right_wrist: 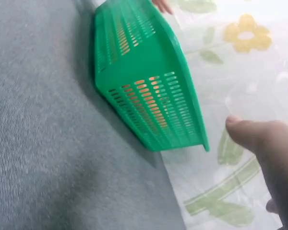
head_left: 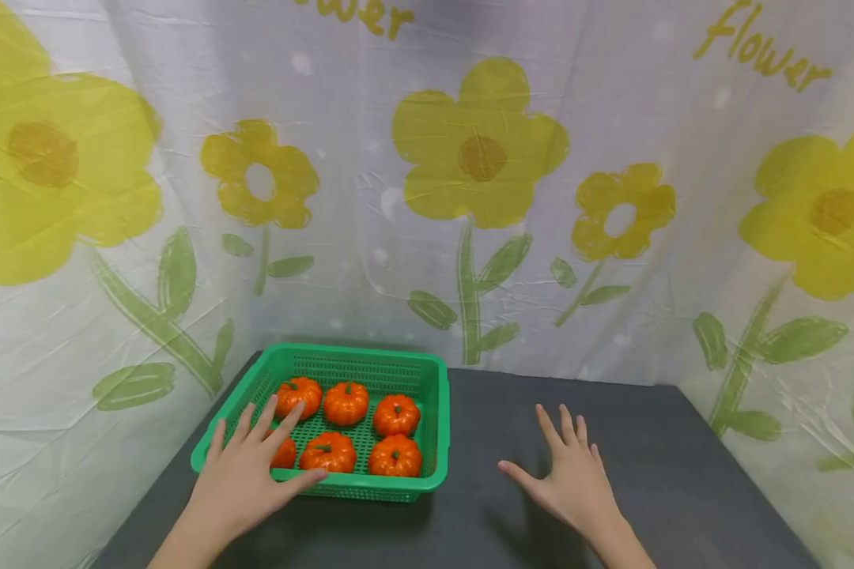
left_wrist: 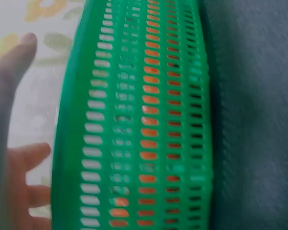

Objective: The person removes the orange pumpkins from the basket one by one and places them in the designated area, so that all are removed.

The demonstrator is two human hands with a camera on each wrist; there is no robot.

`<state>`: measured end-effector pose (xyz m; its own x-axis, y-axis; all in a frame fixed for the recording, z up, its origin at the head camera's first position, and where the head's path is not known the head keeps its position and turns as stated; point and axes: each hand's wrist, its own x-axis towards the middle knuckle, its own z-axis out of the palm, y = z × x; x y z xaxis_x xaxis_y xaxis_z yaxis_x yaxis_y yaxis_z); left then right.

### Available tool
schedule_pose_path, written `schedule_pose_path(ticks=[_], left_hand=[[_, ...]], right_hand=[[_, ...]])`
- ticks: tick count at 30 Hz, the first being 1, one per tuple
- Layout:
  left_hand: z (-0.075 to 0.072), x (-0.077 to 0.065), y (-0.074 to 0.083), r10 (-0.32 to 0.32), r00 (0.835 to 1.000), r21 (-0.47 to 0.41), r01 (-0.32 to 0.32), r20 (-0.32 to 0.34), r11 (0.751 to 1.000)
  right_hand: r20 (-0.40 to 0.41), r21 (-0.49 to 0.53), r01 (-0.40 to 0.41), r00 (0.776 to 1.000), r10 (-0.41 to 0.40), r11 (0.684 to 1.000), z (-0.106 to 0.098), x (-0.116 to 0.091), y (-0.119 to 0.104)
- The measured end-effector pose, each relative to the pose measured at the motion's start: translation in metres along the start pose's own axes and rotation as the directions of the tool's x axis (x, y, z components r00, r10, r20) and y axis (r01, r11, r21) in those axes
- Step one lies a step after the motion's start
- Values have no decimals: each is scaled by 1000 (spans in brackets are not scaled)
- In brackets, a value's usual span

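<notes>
A green plastic basket (head_left: 441, 427) with slotted walls stands on the left of the dark table. Inside it lie several small orange pumpkins (head_left: 346, 404), one of them partly covered by my left hand. That left hand (head_left: 245, 470) is spread over the basket's near left corner, fingers straight, holding nothing. In the left wrist view the thumb and fingers (left_wrist: 31, 155) appear beside the basket's rim. To the right of the basket, apart from it, my right hand (head_left: 572, 478) hovers above the table with fingers spread and nothing in its grasp.
The dark grey table (head_left: 648, 442) reaches back to a white curtain (head_left: 356, 300) printed with yellow flowers. Curtain panels also close in the left and right sides. The basket's back edge is close to the rear curtain.
</notes>
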<state>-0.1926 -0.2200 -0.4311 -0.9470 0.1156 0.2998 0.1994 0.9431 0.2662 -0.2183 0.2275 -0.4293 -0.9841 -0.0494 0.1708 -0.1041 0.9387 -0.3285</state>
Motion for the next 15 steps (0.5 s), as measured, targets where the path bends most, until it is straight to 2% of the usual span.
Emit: schedule_pose_path(ticks=[2,7,15], left_hand=[[0,-1,-6,-13,1000,-40,12,-15,999],[2,-6,-23,-23,993,-86,13,-119,996],[10,-15,-51,-57,962,-178,9,-268,984]], right_hand=[[4,42,-4,1000,3,999,4,2,0],[-37,102,2,999,2,995,11,7,-2],[-162,183,91,985,-61,979,19,15,-8]])
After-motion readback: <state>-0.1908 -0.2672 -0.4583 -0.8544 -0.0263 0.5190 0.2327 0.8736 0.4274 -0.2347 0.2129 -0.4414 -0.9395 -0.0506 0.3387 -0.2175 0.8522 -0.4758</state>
